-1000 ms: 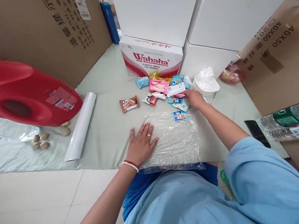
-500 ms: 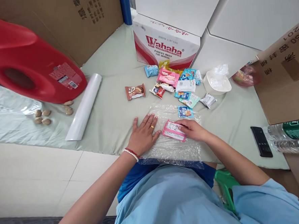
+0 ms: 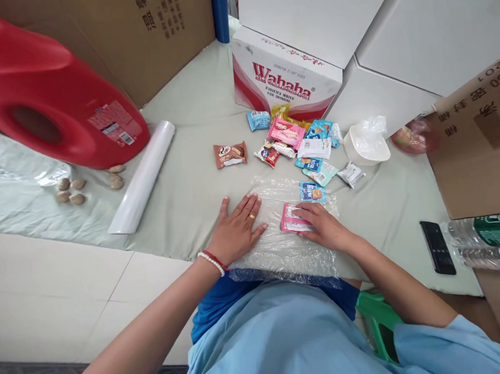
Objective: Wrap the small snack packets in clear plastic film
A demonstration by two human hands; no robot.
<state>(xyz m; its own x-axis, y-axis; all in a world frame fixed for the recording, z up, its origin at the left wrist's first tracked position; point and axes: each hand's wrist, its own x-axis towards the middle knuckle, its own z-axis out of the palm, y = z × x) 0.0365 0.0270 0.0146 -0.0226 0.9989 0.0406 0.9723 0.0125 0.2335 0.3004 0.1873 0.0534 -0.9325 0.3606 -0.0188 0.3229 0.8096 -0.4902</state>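
A sheet of clear plastic film [image 3: 275, 253] lies on the cloth-covered table, its near edge hanging over the front. My left hand [image 3: 235, 227] is flat on its left side, fingers apart, with nothing in them. On the film's right side, a pink snack packet [image 3: 290, 219] lies with its printed label up, and my right hand [image 3: 324, 225] grips it from the right, covering its right end. Just beyond that hand is a small blue snack packet [image 3: 312, 191]. Farther back sits a pile of mixed snack packets [image 3: 286, 131], with a brown wafer packet [image 3: 230, 154] apart to its left.
A white roll [image 3: 143, 179], several brown nuts [image 3: 78, 198] and a big red jug [image 3: 71, 107] are on the left. At the back stands a Wahaba-style water carton [image 3: 285, 75]. A white bowl [image 3: 369, 154], a black phone [image 3: 438, 248] and bottles [image 3: 485, 232] are on the right.
My right hand has shifted the pink packet slightly right on the film and its fingers now cover more of it. My left hand stays flat at the film's left side.
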